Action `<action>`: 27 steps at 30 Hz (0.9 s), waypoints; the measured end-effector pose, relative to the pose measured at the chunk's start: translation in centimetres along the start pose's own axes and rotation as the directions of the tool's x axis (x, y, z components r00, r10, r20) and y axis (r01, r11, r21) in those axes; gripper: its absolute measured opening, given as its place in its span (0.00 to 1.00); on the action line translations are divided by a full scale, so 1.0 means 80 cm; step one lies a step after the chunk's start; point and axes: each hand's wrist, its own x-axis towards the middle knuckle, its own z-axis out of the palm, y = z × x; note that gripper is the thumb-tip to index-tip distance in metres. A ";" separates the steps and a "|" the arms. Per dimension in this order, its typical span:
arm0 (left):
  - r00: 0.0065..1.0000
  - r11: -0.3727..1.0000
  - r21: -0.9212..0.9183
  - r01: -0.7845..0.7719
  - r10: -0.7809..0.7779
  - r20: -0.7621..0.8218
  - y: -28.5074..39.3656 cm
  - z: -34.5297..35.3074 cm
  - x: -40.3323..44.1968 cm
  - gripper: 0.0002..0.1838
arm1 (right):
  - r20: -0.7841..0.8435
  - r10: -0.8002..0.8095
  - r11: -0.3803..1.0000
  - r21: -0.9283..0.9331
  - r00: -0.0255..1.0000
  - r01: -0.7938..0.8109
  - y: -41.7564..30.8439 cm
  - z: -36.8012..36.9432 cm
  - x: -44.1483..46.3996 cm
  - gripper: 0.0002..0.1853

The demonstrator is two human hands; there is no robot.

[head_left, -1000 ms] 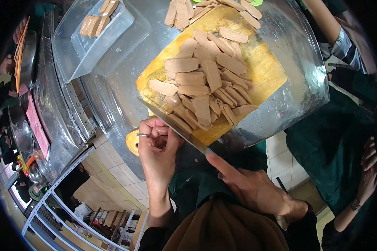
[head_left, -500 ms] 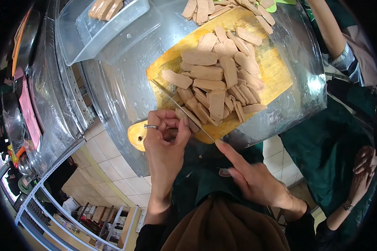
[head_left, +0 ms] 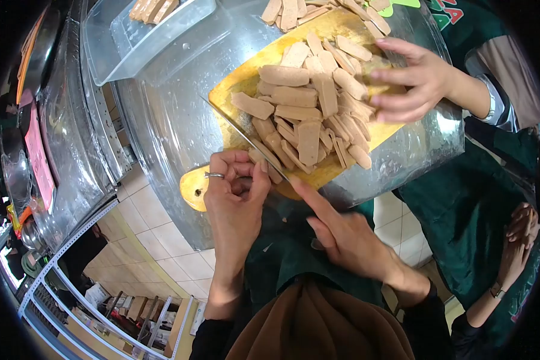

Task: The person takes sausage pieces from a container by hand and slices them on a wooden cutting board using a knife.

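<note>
My right hand is closed around a knife, its index finger stretched along the spine and the handle hidden in the palm. The thin knife blade points up and left over the yellow cutting board. Close beside the blade, my left hand has its fingers curled, pinching a light brown sausage-like piece by its near end. The blade lies along that piece; whether it is cutting in, I cannot tell. A heap of flat light brown slices covers the board's middle.
Another person's hand reaches over the heap's right side, and clasped hands show at far right. A clear plastic tub with long brown pieces stands upper left. More slices lie at the top of the metal table.
The other person's hand has come in from the right to the slices. My right hand and the knife have moved slightly up and left. My left hand stays nearly in place.
</note>
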 end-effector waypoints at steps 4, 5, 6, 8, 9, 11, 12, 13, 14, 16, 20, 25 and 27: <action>0.999 0.998 -0.043 -0.044 0.045 0.001 -0.001 0.000 -0.001 0.09 | -0.045 -0.090 0.996 -0.021 0.995 0.089 0.001 0.001 0.026 0.36; 0.999 0.998 -0.042 -0.046 0.047 0.005 -0.001 0.000 -0.001 0.09 | -0.034 -0.078 0.997 -0.006 0.996 0.077 0.002 -0.001 0.020 0.35; 0.999 0.998 -0.043 -0.047 0.047 0.010 -0.002 0.000 0.000 0.09 | -0.024 -0.065 0.998 0.008 0.998 0.065 0.004 -0.004 0.015 0.35; 0.998 0.997 -0.042 -0.063 0.064 0.011 -0.004 0.000 0.001 0.09 | 0.011 -0.002 0.996 0.086 1.000 0.001 0.007 -0.006 -0.006 0.34; 0.997 0.997 -0.038 -0.070 0.070 0.016 -0.005 0.000 0.001 0.10 | 0.025 0.021 0.992 0.122 0.999 -0.023 0.007 -0.008 -0.011 0.34; 0.998 0.991 -0.125 -0.052 0.054 0.016 -0.006 0.001 0.000 0.10 | 0.038 0.039 0.984 0.175 0.999 -0.045 0.002 -0.018 -0.005 0.34; 0.999 0.985 -0.166 -0.046 0.049 0.013 -0.005 0.001 -0.001 0.10 | 0.054 0.056 0.979 0.193 0.997 -0.065 -0.001 -0.025 -0.003 0.34; 0.999 0.984 -0.172 -0.033 0.036 0.019 -0.004 0.000 -0.002 0.10 | 0.094 0.089 0.975 0.196 0.992 -0.106 -0.007 -0.033 -0.003 0.34; 0.999 0.984 -0.179 -0.021 0.026 0.025 -0.003 0.000 -0.002 0.10 | 0.134 0.120 0.970 0.196 0.984 -0.145 -0.010 -0.038 -0.004 0.34; 0.999 0.985 -0.173 -0.015 0.021 0.030 -0.002 -0.001 -0.002 0.11 | 0.077 0.050 0.979 0.192 0.996 -0.064 -0.002 -0.029 -0.012 0.34; 0.999 0.990 -0.140 -0.025 0.029 0.026 -0.004 -0.002 -0.003 0.11 | 0.010 -0.022 0.982 0.186 1.000 0.020 0.000 -0.023 -0.031 0.34; 0.996 0.988 -0.139 -0.072 0.078 0.035 -0.013 -0.004 0.000 0.13 | -0.029 -0.088 0.988 0.122 0.996 0.091 0.002 -0.017 -0.042 0.35; 0.996 0.989 -0.124 -0.076 0.080 0.030 -0.013 -0.004 0.000 0.13 | -0.032 -0.091 0.989 0.113 0.995 0.094 0.003 -0.015 -0.045 0.35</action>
